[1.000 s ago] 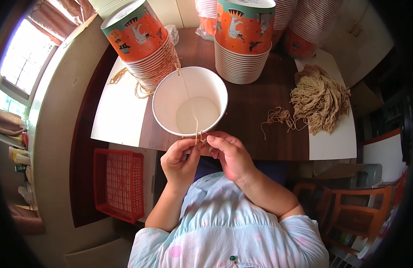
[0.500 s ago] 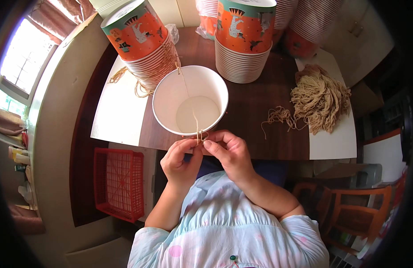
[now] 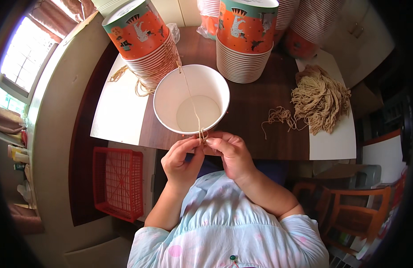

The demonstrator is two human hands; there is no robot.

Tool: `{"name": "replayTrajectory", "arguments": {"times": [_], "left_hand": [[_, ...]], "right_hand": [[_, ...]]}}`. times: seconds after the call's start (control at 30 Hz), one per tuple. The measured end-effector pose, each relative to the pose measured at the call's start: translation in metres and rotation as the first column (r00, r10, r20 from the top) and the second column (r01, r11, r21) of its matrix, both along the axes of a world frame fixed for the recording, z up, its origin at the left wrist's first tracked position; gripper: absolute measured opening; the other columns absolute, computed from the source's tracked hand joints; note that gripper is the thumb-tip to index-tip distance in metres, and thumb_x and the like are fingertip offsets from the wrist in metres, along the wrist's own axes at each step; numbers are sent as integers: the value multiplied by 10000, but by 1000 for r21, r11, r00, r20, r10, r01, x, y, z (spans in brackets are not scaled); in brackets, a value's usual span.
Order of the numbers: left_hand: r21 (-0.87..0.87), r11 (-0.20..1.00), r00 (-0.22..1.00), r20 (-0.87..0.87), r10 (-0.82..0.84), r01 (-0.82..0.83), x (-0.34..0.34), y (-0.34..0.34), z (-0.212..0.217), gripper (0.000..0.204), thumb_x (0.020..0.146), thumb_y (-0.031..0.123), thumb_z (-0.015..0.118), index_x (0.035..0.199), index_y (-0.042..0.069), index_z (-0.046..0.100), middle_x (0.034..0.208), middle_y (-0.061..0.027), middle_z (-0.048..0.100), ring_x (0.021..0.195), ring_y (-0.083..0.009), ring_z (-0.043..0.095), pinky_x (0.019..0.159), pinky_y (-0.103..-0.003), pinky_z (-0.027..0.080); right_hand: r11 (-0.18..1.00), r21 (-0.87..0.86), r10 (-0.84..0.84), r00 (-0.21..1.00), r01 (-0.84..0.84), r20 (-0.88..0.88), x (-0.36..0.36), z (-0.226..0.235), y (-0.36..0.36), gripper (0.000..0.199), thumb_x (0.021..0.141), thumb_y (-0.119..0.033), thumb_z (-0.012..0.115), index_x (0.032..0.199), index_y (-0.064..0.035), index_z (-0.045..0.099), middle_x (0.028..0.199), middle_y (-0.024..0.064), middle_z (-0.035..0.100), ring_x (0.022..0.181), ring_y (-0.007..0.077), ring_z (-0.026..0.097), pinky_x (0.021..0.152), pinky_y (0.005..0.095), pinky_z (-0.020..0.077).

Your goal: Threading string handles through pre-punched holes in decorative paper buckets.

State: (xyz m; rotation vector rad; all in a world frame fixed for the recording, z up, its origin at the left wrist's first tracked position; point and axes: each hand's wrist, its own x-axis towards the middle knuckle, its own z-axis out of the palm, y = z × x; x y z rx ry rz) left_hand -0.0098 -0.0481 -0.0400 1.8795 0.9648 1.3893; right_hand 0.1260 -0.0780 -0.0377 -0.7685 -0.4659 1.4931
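A white-lined paper bucket (image 3: 191, 89) stands at the table's near edge, its open top tilted toward me. Tan string (image 3: 191, 102) runs from a hole at its far rim across the opening to the near rim, where it loops between my fingertips. My left hand (image 3: 182, 161) pinches the string at the near rim. Just to its right, my right hand (image 3: 231, 154) pinches the same string with thumb and forefinger. Both hands meet at the bucket's outer near side. Their fingers partly cover the loop, so its exact form cannot be made out.
Stacks of orange-and-green printed buckets stand behind at left (image 3: 137, 29) and centre (image 3: 245, 27), with more farther back. Loose strings drape over the left stack. A heap of tan string (image 3: 320, 98) lies at right. Below the table's left side sits a red plastic basket (image 3: 118, 183).
The string across the bucket has risen and now stretches from far rim to near rim. The bucket has shifted very slightly, and both hands stay close together at the near rim.
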Motion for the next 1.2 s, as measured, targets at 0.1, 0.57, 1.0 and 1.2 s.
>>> {"name": "replayTrajectory", "arguments": {"times": [0.1,0.57,1.0,1.2], "left_hand": [[78,997,999,-43,10,-6,1,0,4,212,731,-117,668,924,-30,677,900,-139,687,804,-180,674,712,-244,530],[252,967,990,-139,14,22,0,6,11,180,718,-99,681,876,-20,652,836,-134,664,774,-256,677,848,-370,541],[16,999,996,-74,-43,44,-13,6,1,127,802,-122,627,899,-44,656,876,-119,677,779,-167,687,681,-233,537],[-210,973,993,85,-83,99,-13,4,6,88,843,-113,601,903,-64,643,858,-86,670,766,-141,679,661,-211,532]], "right_hand": [[1000,-4,14,1000,-14,6,2,0,0,192,900,-108,577,1002,30,665,961,93,684,868,153,654,850,304,534],[999,35,-17,968,9,251,7,6,1,184,901,-102,589,978,47,666,949,85,681,851,115,637,810,271,529],[999,-37,-11,999,13,49,6,3,9,136,902,-138,616,968,-36,678,838,-10,647,640,34,449,583,187,375],[1000,3,-26,986,26,164,7,8,9,128,929,-160,601,935,-39,642,824,-10,620,617,36,442,567,185,376]]}}
